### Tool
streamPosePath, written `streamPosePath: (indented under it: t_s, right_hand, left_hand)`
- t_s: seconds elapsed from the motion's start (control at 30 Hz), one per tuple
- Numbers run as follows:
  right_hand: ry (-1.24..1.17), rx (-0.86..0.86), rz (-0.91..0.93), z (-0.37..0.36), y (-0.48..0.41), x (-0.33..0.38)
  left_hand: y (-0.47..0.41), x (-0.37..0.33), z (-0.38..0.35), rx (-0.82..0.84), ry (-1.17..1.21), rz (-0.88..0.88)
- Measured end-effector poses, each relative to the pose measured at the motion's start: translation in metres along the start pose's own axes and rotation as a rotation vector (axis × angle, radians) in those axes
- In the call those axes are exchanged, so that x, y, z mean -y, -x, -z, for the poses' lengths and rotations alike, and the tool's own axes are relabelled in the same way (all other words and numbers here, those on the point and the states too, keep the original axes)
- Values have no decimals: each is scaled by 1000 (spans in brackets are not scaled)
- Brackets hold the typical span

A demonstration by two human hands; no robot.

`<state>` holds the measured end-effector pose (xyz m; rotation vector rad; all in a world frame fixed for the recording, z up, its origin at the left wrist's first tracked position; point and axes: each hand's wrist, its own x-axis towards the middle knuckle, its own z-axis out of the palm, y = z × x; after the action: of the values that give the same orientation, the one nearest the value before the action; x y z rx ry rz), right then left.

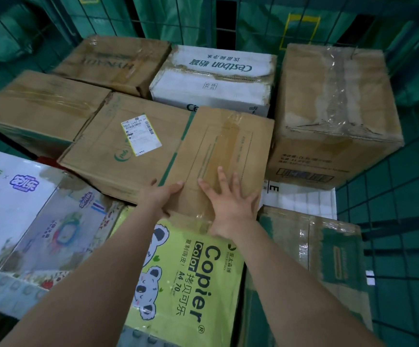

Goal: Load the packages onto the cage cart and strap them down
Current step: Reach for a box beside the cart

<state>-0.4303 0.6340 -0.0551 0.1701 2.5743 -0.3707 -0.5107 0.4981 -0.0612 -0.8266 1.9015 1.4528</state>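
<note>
A plain brown taped carton lies on top of other packages in the middle of the green wire cage cart. My left hand grips its near left corner, thumb on top. My right hand lies flat on its top near the front edge, fingers spread. The carton's near end rests over a lime-green copier paper box, and its left side overlaps a brown carton with a white shipping label.
Several more cartons fill the cart: a white C'estbon box at the back, a tall brown box at right, a colourful printed box at left, and a brown-green taped box at the near right. Mesh walls enclose the load.
</note>
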Motion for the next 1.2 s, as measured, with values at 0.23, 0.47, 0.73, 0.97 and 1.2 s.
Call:
streamPosePath:
  t_s: [0.23, 0.47, 0.73, 0.97, 1.2]
  right_hand:
    - [19, -63, -35, 24, -25, -16]
    - [0, -41, -63, 23, -22, -11]
    - [-183, -97, -138, 17, -3, -7]
    - [-323, -146, -287, 47, 55, 1]
    - [-794, -168, -468, 43, 141, 7]
  left_hand:
    - [-19, -8, -34, -125, 250, -101]
    - [-27, -8, -22, -159, -25, -81]
    - [11, -23, -34, -88, -374, -97]
    - [88, -48, -32, 4, -429, -251]
    - [163, -37, -8, 277, -594, -272]
